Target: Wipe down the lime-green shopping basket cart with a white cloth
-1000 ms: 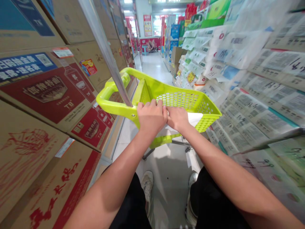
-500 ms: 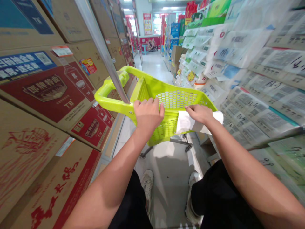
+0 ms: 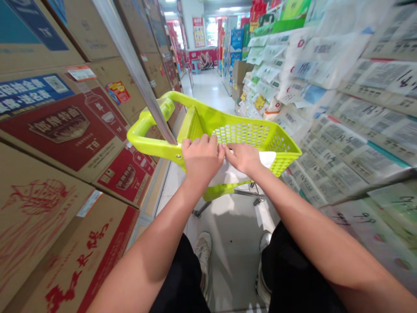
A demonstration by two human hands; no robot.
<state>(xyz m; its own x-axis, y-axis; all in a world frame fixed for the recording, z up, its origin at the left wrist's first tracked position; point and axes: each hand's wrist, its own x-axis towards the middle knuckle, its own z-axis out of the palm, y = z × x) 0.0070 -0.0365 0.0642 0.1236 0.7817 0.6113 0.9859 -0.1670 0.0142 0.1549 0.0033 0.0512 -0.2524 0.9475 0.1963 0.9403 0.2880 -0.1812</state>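
A lime-green shopping cart (image 3: 295, 151) stands in front of me, its handle loop (image 3: 143, 145) at the left and a perforated basket at the right. My left hand (image 3: 202, 154) is closed over the near rim, just right of a metal pole. Close beside it, my right hand (image 3: 243, 157) grips a white cloth (image 3: 267, 158) against the same rim, its fingertips almost touching my left thumb. The cloth drapes down the outside of the basket and is partly covered by my hand and wrist. No goods show in the visible part of the basket.
Stacked cartons (image 3: 65, 126) line the left side, near the metal pole (image 3: 130, 61). On the right are piles of white plastic-wrapped packs (image 3: 358, 126) with handwritten prices. A tiled aisle (image 3: 208, 89) runs ahead between shelves.
My right hand has slid left along the rim with the white cloth, ending beside my left hand and uncovering the basket's right corner. My left hand stays where it was.
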